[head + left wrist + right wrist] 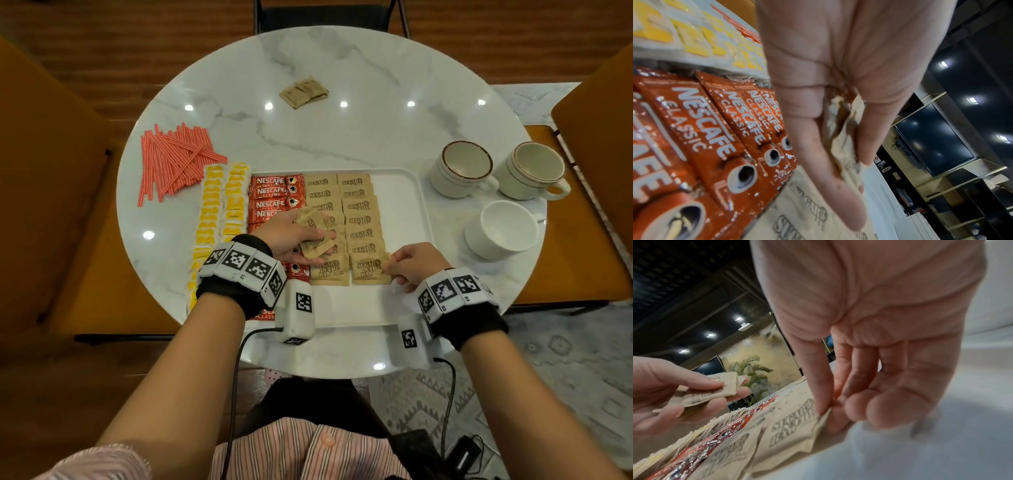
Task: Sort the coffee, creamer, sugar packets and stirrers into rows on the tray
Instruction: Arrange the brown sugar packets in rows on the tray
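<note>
A white tray [400, 192] holds a column of red Nescafe coffee sachets [275, 192] and two columns of brown sugar packets [358, 219]. My left hand [294, 236] hovers over the left sugar column and holds a small bunch of sugar packets [315, 236] [846, 146] [711, 392]. My right hand [407, 263] pinches the right edge of the nearest packet [371, 269] [795, 426] in the right sugar column, which lies flat on the tray. Yellow creamer sachets [219, 219] line the tray's left edge. Red stirrers [174, 161] lie in a loose pile on the table at the left.
Three empty cups [462, 169] [531, 171] [501, 229] stand to the right of the tray. A few more sugar packets [303, 92] lie at the far middle of the round marble table [342, 130]. Orange chairs [51, 205] flank both sides.
</note>
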Tool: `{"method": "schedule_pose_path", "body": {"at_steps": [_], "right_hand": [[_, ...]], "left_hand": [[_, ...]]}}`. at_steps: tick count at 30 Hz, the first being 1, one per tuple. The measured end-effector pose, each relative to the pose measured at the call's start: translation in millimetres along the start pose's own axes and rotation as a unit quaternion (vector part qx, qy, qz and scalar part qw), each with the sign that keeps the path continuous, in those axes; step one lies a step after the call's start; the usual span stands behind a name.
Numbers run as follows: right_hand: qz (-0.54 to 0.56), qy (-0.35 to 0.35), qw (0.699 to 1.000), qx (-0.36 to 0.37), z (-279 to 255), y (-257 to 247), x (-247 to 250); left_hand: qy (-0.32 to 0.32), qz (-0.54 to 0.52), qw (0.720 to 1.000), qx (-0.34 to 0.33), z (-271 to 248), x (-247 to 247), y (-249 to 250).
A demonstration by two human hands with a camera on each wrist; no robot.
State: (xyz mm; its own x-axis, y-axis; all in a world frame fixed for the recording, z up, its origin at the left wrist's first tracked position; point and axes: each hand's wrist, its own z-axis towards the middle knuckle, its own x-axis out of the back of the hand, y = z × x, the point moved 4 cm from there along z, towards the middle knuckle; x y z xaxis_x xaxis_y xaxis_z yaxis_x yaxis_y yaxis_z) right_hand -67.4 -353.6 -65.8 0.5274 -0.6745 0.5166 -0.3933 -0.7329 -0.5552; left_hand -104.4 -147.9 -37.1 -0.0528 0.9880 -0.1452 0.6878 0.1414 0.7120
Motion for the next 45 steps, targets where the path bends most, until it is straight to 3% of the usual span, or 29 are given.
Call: {"method": "schedule_pose_path", "body": {"at_steps": [18, 24, 29, 37, 40, 45], "right_hand": [[-0.015, 0.046, 0.999, -0.01, -8.0, -3.6, 3.1], [0.009, 0.074, 0.997, 0.032, -14.5, -32.8, 26.1], [0.075, 0.016, 0.994, 0.072, -25.0, -55.3, 14.4], [0.106, -0.092, 0.986, 0.089, -29.8, -46.3, -23.6], [0.119, -0.09, 0.984, 0.097, -26.8, -44.4, -27.5], [0.233, -0.074, 0.965, 0.095, -24.6, -44.1, -21.9]], "left_hand": [[0.005, 0.003, 1.0, 0.008, -0.9, -2.8, -2.3], [0.01, -0.042, 0.999, 0.008, -3.2, -10.5, 2.5], [-0.024, -0.019, 1.0, -0.001, -6.2, -15.5, 0.1], [-0.019, 0.003, 1.0, -0.01, -5.4, -16.6, -7.8], [-0.001, 0.023, 1.0, -0.003, -5.5, -16.0, -9.5], [0.014, 0.142, 0.99, -0.001, -6.6, -6.0, -8.5]]}}
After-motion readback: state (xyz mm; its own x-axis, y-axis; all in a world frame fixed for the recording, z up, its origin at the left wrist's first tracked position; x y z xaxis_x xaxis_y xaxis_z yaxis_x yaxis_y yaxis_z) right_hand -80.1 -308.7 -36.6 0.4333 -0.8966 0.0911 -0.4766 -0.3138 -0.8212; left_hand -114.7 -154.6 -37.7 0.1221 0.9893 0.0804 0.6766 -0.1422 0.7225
